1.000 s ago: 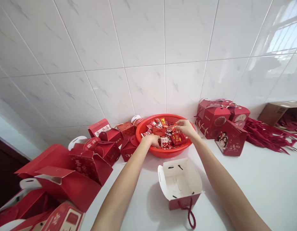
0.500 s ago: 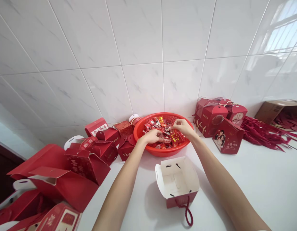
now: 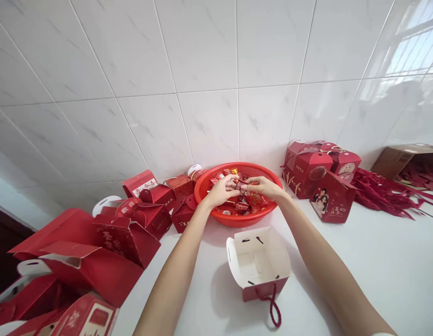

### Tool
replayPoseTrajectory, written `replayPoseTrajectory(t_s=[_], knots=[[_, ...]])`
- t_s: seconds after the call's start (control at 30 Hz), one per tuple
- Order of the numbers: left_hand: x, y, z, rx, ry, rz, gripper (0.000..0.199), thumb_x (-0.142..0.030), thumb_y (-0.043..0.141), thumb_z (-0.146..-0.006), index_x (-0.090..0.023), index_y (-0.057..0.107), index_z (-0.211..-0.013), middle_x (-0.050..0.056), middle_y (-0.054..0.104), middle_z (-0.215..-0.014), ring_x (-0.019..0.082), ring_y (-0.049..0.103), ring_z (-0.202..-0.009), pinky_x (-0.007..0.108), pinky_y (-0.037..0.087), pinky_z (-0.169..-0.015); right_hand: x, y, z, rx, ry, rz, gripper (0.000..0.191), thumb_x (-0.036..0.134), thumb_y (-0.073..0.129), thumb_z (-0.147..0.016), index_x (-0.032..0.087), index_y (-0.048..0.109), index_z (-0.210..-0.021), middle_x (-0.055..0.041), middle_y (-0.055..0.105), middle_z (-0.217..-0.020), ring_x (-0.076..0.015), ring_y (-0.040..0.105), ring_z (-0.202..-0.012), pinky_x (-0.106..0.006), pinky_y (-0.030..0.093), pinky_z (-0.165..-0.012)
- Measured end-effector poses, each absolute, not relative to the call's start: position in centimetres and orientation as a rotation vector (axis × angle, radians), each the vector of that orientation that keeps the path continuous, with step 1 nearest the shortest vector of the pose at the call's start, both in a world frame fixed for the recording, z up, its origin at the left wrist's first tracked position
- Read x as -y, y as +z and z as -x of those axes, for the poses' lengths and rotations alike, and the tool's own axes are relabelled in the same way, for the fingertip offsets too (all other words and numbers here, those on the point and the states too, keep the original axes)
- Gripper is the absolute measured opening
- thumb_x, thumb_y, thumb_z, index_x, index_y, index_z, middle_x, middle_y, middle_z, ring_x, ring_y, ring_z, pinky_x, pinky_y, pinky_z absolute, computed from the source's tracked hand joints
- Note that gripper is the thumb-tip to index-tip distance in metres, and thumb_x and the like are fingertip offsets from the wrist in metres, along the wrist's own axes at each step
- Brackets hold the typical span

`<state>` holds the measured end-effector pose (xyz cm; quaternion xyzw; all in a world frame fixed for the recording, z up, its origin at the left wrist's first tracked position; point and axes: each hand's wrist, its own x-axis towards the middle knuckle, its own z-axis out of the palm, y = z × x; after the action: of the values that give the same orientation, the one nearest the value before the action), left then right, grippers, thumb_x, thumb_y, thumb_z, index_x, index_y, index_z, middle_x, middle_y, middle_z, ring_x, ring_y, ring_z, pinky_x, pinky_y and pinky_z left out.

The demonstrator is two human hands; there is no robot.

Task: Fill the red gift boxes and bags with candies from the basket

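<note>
Over the red plastic basket (image 3: pixel 242 221), my left hand (image 3: pixel 221 192) and my right hand (image 3: pixel 265 187) are close together. Between their fingertips is a dark red wrapped candy (image 3: pixel 241 187); the right thumb and fingers pinch it from one side, and the left fingers close on its other side. More wrapped candies (image 3: pixel 241 206) in red and gold fill the basket, partly hidden by my hands. In front of the basket, between my forearms, an open gift box (image 3: pixel 261 261) shows its white inside, with a dark red cord handle (image 3: pixel 275 310) hanging over the near side.
Several red gift boxes (image 3: pixel 93 270) crowd the left side. More closed boxes (image 3: pixel 309 168) stand at the back right, with a box printed with a couple (image 3: pixel 333 198) before them. Dark red ribbons (image 3: pixel 377 193) lie beside a cardboard carton (image 3: pixel 405 161). A tiled wall (image 3: pixel 209 126) rises behind.
My hands have moved toward each other over the basket, the left lifting a little off the candies. A wrapped candy is now between the fingertips. The open box has stayed put.
</note>
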<state>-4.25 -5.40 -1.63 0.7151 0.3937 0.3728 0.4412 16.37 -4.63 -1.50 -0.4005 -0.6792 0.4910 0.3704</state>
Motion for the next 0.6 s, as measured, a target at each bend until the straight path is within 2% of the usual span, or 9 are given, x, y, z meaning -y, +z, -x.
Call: replayPoseTrajectory(t_s=[0.07,0.13,0.2,0.27,0.37,0.5,0.6], knots=[[5.32,-1.69,4.23,-0.986,0.902,-1.808,0.051,-0.025,0.078,-0.071,-0.017,0.059,-0.118,0.006,0.071,-0.095,0.022,0.069,-0.096,0.034,0.054,-0.086,4.60,-1.46,-16.36,1.691,1.273,0.999,0.033,0.045,0.082,-0.062,0.017,0.066,-0.069,0.0003,0.062,-0.065,-0.0101,0.048,-0.055,-0.024,0.036,-0.051],[5.35,-1.66,4.17,-1.062,0.823,-1.912,0.039,-0.029,0.076,-0.072,-0.017,0.064,-0.106,0.005,0.072,-0.094,0.022,0.068,-0.094,0.032,0.054,-0.082,4.61,-1.39,-16.30,1.571,1.291,0.984,0.029,0.040,0.081,-0.060,0.018,0.062,-0.061,0.0005,0.060,-0.063,-0.0102,0.049,-0.056,-0.025,0.038,-0.052],[5.46,-1.52,4.06,-1.210,0.597,-2.047,0.026,-0.034,0.075,-0.070,-0.017,0.067,-0.088,0.004,0.072,-0.086,0.021,0.067,-0.085,0.029,0.052,-0.075,4.64,-1.29,-16.22,1.431,1.309,0.980,0.028,0.035,0.079,-0.058,0.019,0.057,-0.054,0.0008,0.057,-0.061,-0.0107,0.049,-0.057,-0.025,0.040,-0.053],[5.61,-1.34,3.95,-1.363,0.216,-2.117,0.021,-0.035,0.074,-0.066,-0.017,0.066,-0.075,0.003,0.071,-0.076,0.021,0.065,-0.076,0.027,0.048,-0.065,4.68,-1.17,-16.17,1.332,1.321,0.982,0.027,0.030,0.077,-0.055,0.019,0.053,-0.050,0.0011,0.055,-0.059,-0.0110,0.049,-0.058,-0.025,0.040,-0.053],[5.70,-1.10,3.85,-1.470,-0.183,-2.113,0.022,-0.031,0.074,-0.061,-0.020,0.071,-0.079,0.002,0.073,-0.080,0.021,0.065,-0.075,0.025,0.044,-0.060,4.71,-1.08,-16.21,1.301,1.324,0.966,0.026,0.027,0.074,-0.053,0.020,0.049,-0.048,0.0011,0.055,-0.059,-0.0104,0.047,-0.058,-0.024,0.036,-0.051],[5.61,-1.00,3.80,-1.501,-0.270,-2.138,0.032,-0.025,0.070,-0.058,-0.026,0.076,-0.089,0.002,0.077,-0.095,0.022,0.068,-0.084,0.024,0.045,-0.063,4.71,-1.07,-16.38,1.315,1.325,0.942,0.025,0.025,0.073,-0.052,0.019,0.049,-0.048,0.0018,0.053,-0.058,-0.0097,0.044,-0.058,-0.023,0.033,-0.050],[5.66,-0.97,3.74,-1.502,-0.293,-2.135,0.022,-0.022,0.067,-0.059,-0.023,0.075,-0.080,0.002,0.076,-0.086,0.021,0.067,-0.078,0.025,0.045,-0.062,4.66,-1.07,-16.46,1.302,1.381,0.961,0.023,0.027,0.074,-0.053,0.020,0.053,-0.053,0.0018,0.054,-0.061,-0.0110,0.047,-0.060,-0.023,0.034,-0.049]])
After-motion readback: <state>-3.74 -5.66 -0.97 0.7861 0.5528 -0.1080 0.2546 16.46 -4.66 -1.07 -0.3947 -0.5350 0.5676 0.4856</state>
